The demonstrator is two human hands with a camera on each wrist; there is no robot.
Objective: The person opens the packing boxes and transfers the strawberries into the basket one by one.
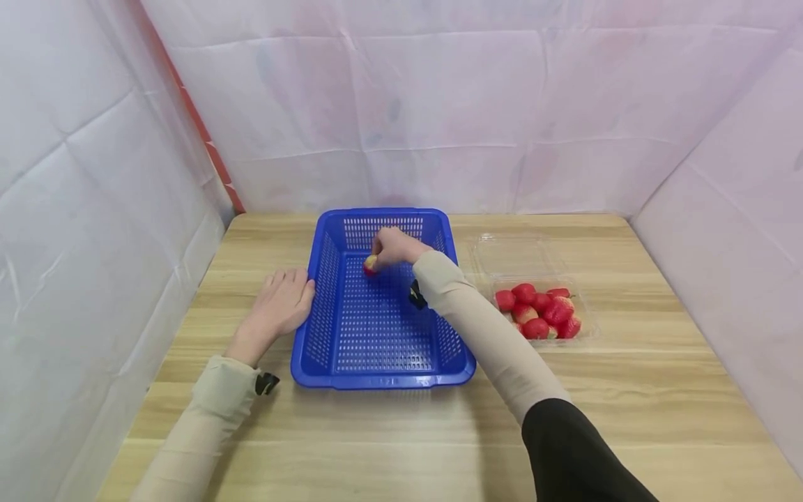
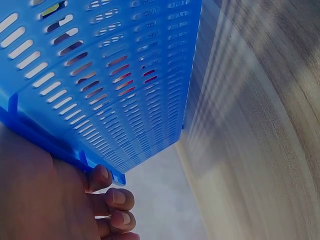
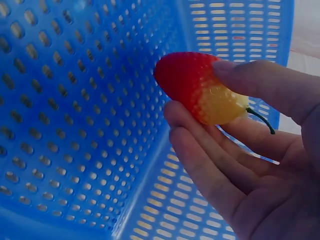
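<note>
A blue plastic basket (image 1: 383, 381) with slotted walls stands on the table. Inside it, my right hand (image 1: 395, 247) pinches a strawberry (image 3: 187, 85) between thumb and fingers, a little above the basket floor. The strawberry is red at the tip and yellow towards its thin green stem. At the basket's left side, my left hand (image 1: 285, 300) rests against the rim, fingers fairly straight and pointing away. The left wrist view shows that hand's fingers (image 2: 117, 200) beside the rim, with no other thing in them.
To the right of the basket, a clear plastic box (image 1: 586, 317) holds several red strawberries (image 1: 555, 312); its lid (image 1: 514, 254) lies folded back behind it. The wooden table (image 1: 627, 418) is bounded by white cloth (image 1: 439, 104) at the back and sides.
</note>
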